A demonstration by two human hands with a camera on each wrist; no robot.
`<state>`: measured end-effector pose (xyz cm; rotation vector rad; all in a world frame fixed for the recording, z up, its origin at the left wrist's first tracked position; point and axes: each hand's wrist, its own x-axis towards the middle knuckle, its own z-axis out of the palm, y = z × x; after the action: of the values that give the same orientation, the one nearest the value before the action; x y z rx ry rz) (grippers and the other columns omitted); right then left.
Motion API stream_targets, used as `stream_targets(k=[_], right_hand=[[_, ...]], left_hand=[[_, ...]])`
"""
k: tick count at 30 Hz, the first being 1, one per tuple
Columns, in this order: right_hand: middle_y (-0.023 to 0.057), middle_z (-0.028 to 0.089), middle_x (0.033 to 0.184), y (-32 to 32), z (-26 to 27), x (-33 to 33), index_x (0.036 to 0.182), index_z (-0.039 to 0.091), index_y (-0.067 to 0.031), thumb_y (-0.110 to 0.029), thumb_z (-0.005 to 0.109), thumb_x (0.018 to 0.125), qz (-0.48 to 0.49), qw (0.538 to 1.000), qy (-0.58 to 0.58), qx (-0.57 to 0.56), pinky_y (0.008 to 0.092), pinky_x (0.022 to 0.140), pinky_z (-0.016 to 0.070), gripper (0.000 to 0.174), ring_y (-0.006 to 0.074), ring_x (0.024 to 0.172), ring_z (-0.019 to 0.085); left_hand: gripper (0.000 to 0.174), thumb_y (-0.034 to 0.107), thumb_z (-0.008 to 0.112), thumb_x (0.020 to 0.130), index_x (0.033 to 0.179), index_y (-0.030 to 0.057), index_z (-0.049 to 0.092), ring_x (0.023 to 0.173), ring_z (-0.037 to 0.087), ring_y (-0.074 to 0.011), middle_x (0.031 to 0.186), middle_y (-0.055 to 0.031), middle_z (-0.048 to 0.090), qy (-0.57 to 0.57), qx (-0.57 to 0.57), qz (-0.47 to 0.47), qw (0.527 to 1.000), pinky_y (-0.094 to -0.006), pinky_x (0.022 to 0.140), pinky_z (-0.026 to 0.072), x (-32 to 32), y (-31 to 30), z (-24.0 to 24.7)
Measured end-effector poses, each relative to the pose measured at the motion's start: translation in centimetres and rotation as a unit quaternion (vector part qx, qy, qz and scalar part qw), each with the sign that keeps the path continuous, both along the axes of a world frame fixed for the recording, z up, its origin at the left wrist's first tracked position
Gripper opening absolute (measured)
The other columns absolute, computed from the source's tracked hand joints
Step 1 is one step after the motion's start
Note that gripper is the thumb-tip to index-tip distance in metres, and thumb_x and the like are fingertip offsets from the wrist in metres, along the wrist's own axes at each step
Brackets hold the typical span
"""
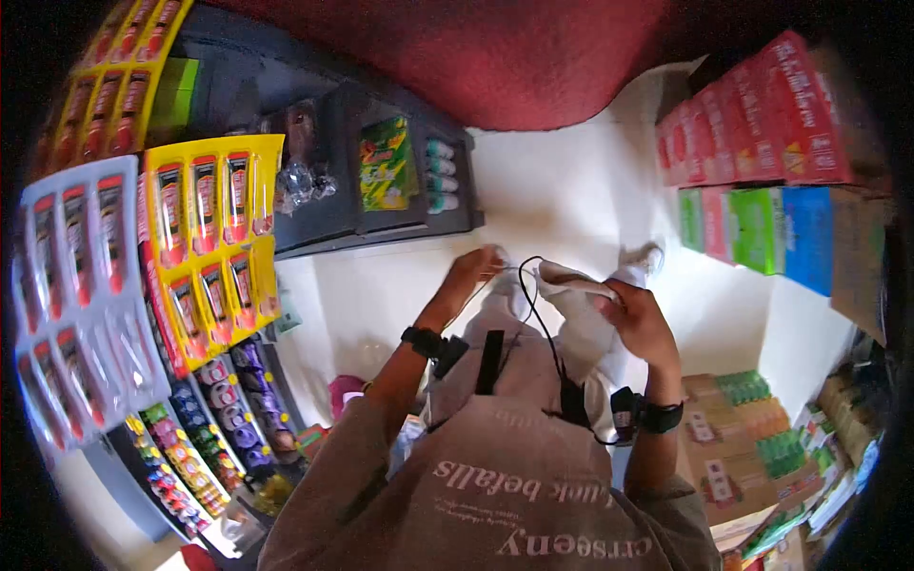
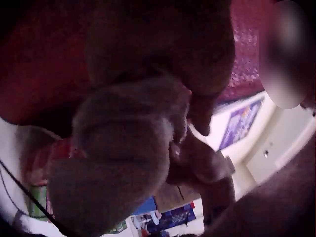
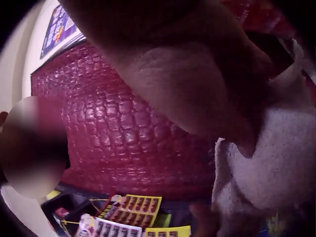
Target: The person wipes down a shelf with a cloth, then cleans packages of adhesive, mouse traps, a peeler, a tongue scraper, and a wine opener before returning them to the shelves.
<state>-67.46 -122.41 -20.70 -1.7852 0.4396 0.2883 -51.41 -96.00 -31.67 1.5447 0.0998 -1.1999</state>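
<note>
Right hand (image 1: 640, 319): grips pale cloth (image 1: 577, 297), right in front of trousers (image 1: 514, 366).
Left hand (image 1: 468, 276): near black cable (image 1: 547, 329); can't tell whether grasping.
Yellow blister card (image 1: 217, 249): off to left.
Dark shelf (image 1: 333, 225): holds green packet (image 1: 386, 167).

Reaching forward with bare left forearm (image 1: 395, 376) and bare right forearm (image 1: 664, 381), elbows bent. Pinching with fingertips of bare left hand (image 1: 474, 274), fingers curled inward. Gripping with bare right hand (image 1: 636, 319), right of left hand, apart, thumb and fingers bent.
</note>
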Motion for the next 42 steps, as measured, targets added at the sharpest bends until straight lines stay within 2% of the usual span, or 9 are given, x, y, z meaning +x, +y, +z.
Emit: stream_targets(k=[2, 7, 9, 15, 19, 25, 36, 38, 42], right_hand=[[0.0033, 0.046, 0.063, 4.0, -7.4, 0.2, 0.089, 0.058, 0.0039, -0.035, 0.056, 0.09, -0.098, 0.981, 0.016, 0.166, 0.0291, 0.058, 0.0374, 0.039, 0.0131, 0.061, 0.041], [0.0047, 0.048, 0.066, 11.3, -18.8, 3.4, 0.096, 0.06, 0.0067, -0.041, 0.05, 0.093, -0.202, 0.94, 0.213, 0.174, 0.0307, 0.066, 0.0404, 0.049, 0.0157, 0.068, 0.045], [0.0059, 0.05, 0.067, 17.5, -32.7, -0.8, 0.097, 0.061, 0.0058, -0.046, 0.047, 0.093, -0.21, 0.962, 0.101, 0.142, 0.0319, 0.069, 0.0413, 0.054, 0.0172, 0.069, 0.047], [0.0147, 0.058, 0.104, 24.9, -35.2, 4.0, 0.115, 0.052, 0.0052, -0.054, 0.04, 0.093, -0.169, 0.865, 0.301, 0.363, 0.0326, 0.081, 0.044, 0.065, 0.0215, 0.093, 0.055], [0.0044, 0.057, 0.077, 31.8, -40.8, 1.0, 0.091, 0.061, 0.0003, -0.053, 0.041, 0.093, -0.205, 0.851, 0.329, 0.355, 0.03, 0.066, 0.0436, 0.057, 0.013, 0.07, 0.053], [0.0, 0.051, 0.066, 31.7, -43.1, -0.9, 0.076, 0.06, -0.0043, -0.054, 0.045, 0.091, -0.066, 0.959, 0.195, 0.196, 0.0284, 0.056, 0.0407, 0.054, 0.0105, 0.06, 0.049], [0.0022, 0.053, 0.068, 34.5, -46.2, -1.7, 0.083, 0.06, 0.0012, -0.057, 0.048, 0.088, -0.14, 0.946, 0.164, 0.244, 0.0308, 0.055, 0.0433, 0.06, 0.013, 0.059, 0.05], [0.0022, 0.053, 0.066, 35.4, -48.0, -3.0, 0.083, 0.06, 0.001, -0.058, 0.048, 0.088, -0.159, 0.935, 0.167, 0.27, 0.0306, 0.052, 0.043, 0.06, 0.013, 0.056, 0.049], [0.0014, 0.051, 0.06, 31.9, -43.8, 1.0, 0.081, 0.06, -0.0008, -0.058, 0.048, 0.087, -0.217, 0.829, 0.381, 0.348, 0.0294, 0.047, 0.0421, 0.059, 0.0126, 0.049, 0.048]], left_hand=[[0.038, 0.037, 0.055, 0.091, 0.102, 0.0003, 0.057, 0.094, 0.061, -0.025, 0.101, -0.0144, 0.062, -0.019, 0.171, 0.037, 0.984, -0.0391, 0.09, 0.0471, 2.9, 7.4, -7.5], [0.03, 0.025, 0.057, 0.091, 0.102, -0.0029, 0.053, 0.088, 0.063, -0.0272, 0.095, -0.0146, 0.061, 0.02, 0.05, 0.368, 0.928, -0.0409, 0.086, 0.052, 10.8, 16.3, -17.8], [0.027, 0.021, 0.056, 0.091, 0.103, -0.0027, 0.052, 0.089, 0.062, -0.0284, 0.093, -0.0129, 0.06, 0.011, -0.066, 0.416, 0.907, -0.0395, 0.086, 0.0527, 13.7, 18.5, -21.1], [0.02, 0.02, 0.052, 0.093, 0.103, 0.0028, 0.057, 0.092, 0.062, -0.0221, 0.094, -0.0104, 0.064, 0.049, -0.07, 0.392, 0.916, -0.0325, 0.075, 0.0513, 19.5, 19.8, -23.2], [0.023, 0.02, 0.052, 0.093, 0.11, 0.0046, 0.052, 0.078, 0.062, -0.0201, 0.09, -0.0078, 0.062, 0.0, -0.023, 0.433, 0.901, -0.0313, 0.071, 0.0523, 19.4, 17.8, -22.6], [0.027, 0.017, 0.052, 0.093, 0.114, 0.0011, 0.049, 0.085, 0.064, -0.0221, 0.099, -0.0109, 0.062, -0.049, -0.026, 0.359, 0.932, -0.0341, 0.075, 0.0551, 19.4, 17.1, -21.0], [0.026, 0.019, 0.059, 0.087, 0.105, 0.0002, 0.058, 0.078, 0.065, -0.0234, 0.088, -0.0112, 0.066, -0.084, 0.193, 0.249, 0.946, -0.0332, 0.069, 0.054, 20.3, 17.1, -19.4], [0.038, 0.028, 0.065, 0.083, 0.108, -0.0001, 0.057, 0.077, 0.065, -0.0253, 0.088, -0.011, 0.067, -0.251, 0.406, 0.123, 0.87, -0.0357, 0.067, 0.0527, 20.5, 17.4, -19.0], [0.076, 0.045, 0.068, 0.077, 0.13, -0.0017, 0.039, 0.12, 0.041, -0.0436, 0.132, -0.0316, 0.038, -0.594, 0.422, -0.099, 0.678, -0.0541, 0.094, 0.0373, 22.2, 14.0, -19.4]])
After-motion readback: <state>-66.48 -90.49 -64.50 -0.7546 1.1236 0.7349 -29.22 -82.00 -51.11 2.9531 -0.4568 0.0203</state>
